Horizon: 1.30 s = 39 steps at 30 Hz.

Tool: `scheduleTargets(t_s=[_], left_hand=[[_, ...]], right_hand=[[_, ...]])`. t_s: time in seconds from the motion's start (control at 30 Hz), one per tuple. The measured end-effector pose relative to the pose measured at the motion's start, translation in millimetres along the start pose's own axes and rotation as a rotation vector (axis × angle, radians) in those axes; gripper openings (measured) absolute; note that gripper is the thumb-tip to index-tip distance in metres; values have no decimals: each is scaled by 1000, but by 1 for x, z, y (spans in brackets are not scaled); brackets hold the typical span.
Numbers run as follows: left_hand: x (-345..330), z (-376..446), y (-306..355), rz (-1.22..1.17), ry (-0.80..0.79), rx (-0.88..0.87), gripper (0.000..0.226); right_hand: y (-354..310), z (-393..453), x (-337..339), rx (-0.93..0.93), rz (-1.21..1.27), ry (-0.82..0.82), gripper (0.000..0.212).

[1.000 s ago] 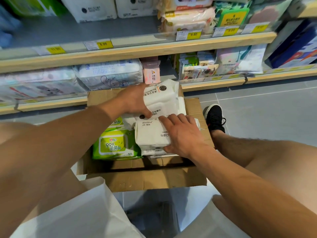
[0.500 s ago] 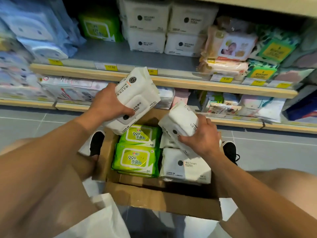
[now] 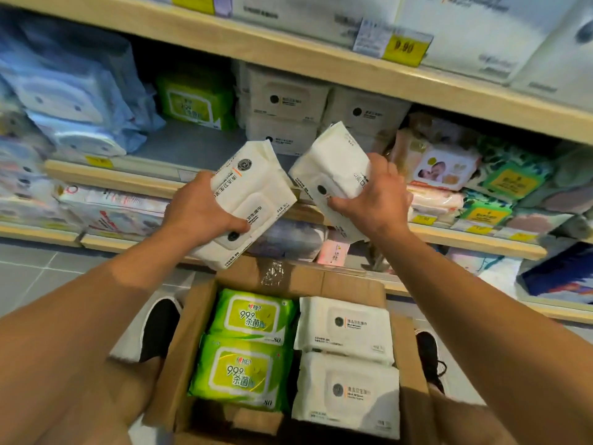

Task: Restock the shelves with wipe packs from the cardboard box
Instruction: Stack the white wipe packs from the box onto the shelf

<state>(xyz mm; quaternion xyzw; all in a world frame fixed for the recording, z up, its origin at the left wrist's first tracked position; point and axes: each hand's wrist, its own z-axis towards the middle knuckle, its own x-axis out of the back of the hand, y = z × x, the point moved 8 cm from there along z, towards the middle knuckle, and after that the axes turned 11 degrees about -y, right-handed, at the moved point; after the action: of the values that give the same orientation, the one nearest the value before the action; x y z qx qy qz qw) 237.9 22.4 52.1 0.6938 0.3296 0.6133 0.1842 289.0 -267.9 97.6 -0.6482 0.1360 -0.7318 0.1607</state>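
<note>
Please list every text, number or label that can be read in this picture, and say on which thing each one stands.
"99.9" and "80": on each of two green packs in the cardboard box.
"9.90": yellow price tag on the upper shelf edge.
White packs held in the left hand and right hand: print too small to read.
Other shelf tags: blurred.

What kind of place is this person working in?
Most likely a shop aisle. Wooden shelves carry packaged wipes behind yellow price tags, and an open cardboard box of wipe packs sits on the tiled floor for restocking.
</note>
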Motion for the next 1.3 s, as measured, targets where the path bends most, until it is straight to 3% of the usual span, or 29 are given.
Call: scheduleTargets(t_s=[0.23,0.37,0.57,0.63,0.73,1.0,1.3], left_hand=[[5,41,1,98,25,-35,83],[0,59,-5,132,33,-45,86],[-12,79,-4,182,39,-75,88],[-18,83,-1,200,31,-84,89],[-22,86,2,204,23,-83,88],[-29,82,11,218,29,-94,91],[7,89,85,533,275,-257,83]], right_hand=[[-28,86,0,70,-326,-40,83],[-22,119,-25,91,-310,-125,84],[-8,153,-65,158,-491,-209,88],[9,158,-83,100,-504,-270,81],[29,159,-92,16,-460,-222,69],[30,143,-88,61,-451,-179,73],[17,111,-74,148,-487,-179,73]])
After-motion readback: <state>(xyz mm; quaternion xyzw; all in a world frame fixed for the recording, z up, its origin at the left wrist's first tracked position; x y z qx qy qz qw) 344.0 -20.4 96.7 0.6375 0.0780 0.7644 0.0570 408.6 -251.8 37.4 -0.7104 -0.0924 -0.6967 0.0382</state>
